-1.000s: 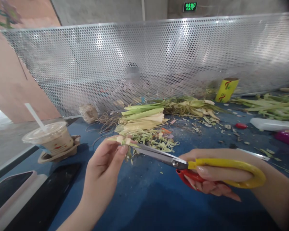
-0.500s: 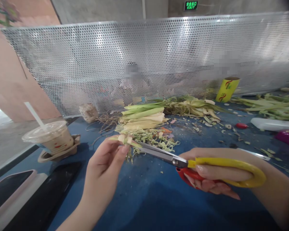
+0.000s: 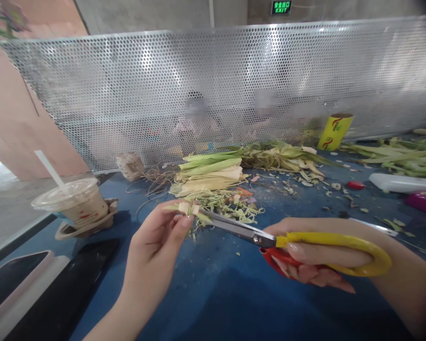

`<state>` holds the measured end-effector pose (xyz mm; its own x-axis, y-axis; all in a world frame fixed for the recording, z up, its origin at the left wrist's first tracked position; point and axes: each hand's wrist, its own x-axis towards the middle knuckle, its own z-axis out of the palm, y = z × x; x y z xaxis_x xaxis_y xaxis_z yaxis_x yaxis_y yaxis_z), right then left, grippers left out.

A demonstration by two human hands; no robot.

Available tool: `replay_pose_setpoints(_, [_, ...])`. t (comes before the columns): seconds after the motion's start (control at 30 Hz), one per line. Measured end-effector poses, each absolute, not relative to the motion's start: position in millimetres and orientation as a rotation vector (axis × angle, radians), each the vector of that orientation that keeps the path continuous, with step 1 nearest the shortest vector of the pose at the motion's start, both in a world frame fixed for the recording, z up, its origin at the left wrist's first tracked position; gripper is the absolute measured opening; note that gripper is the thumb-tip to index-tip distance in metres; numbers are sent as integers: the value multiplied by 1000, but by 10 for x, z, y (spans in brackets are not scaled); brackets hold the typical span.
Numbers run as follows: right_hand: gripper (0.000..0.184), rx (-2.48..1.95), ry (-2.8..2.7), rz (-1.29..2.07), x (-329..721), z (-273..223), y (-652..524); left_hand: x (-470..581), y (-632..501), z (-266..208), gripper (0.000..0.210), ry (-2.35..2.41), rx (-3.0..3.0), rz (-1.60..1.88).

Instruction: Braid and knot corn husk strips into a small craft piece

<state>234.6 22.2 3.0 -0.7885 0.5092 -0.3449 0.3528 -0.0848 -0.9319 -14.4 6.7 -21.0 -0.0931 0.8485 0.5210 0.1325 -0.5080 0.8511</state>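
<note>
My left hand (image 3: 161, 239) pinches a small knotted piece of corn husk (image 3: 189, 208), pale with green pointed ends, between thumb and fingers. My right hand (image 3: 315, 260) grips scissors (image 3: 237, 228) with one yellow and one red handle. The blades point left, nearly together, and their tips reach the right end of the husk piece; whether they touch it I cannot tell. Just beyond the hands lie a pile of curled green husk scraps (image 3: 230, 206) and a stack of flat green and cream corn husks (image 3: 213, 173).
A plastic cup with a straw (image 3: 76, 203) sits in a cardboard holder at left, near phones (image 3: 67, 279). Behind are tangled twine (image 3: 159, 177), a yellow roll (image 3: 335, 132) and a perforated metal screen (image 3: 213, 71). A white and purple tool (image 3: 401, 183) lies right.
The husk piece has turned slightly and shifted a little to the right in my left fingers. The scissors have hardly moved. Behind the screen, a person's position has changed.
</note>
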Motion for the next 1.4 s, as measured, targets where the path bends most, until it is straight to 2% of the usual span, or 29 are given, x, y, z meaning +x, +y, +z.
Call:
replay_pose_setpoints(0.2, [53,-921,-2072,2005,2378,-21,244,-148,61,-222,12,1054,1617,1666])
replay_pose_setpoints(0.37, [57,-1060,-2097,2001,2362,75,228,-165,53,-218,10,1066,1626,1662])
replay_pose_setpoints(0.67, [52,-1164,-2118,1930,2415,74,278,-152,98,-193,9,1188,1557,1733])
replay_pose_setpoints(0.8, [51,-1574,-2451,1557,2382,47,358,-145,135,-191,17,1245,1438,1702])
replay_pose_setpoints(0.93, [48,-1551,-2717,893,2299,-87,414,-127,160,-175,13,1195,1349,1686])
replay_pose_setpoints(1.2, [28,-1498,-2681,642,2169,-243,410,-114,145,-157,20,1190,1358,1627])
replay_pose_setpoints(1.3, [29,-1380,-2707,578,2159,-222,401,-116,136,-154,24,1260,1413,1544])
replay_pose_setpoints(1.4, [19,-1226,-2709,442,2153,-170,396,-111,129,-151,24,1353,1483,1457])
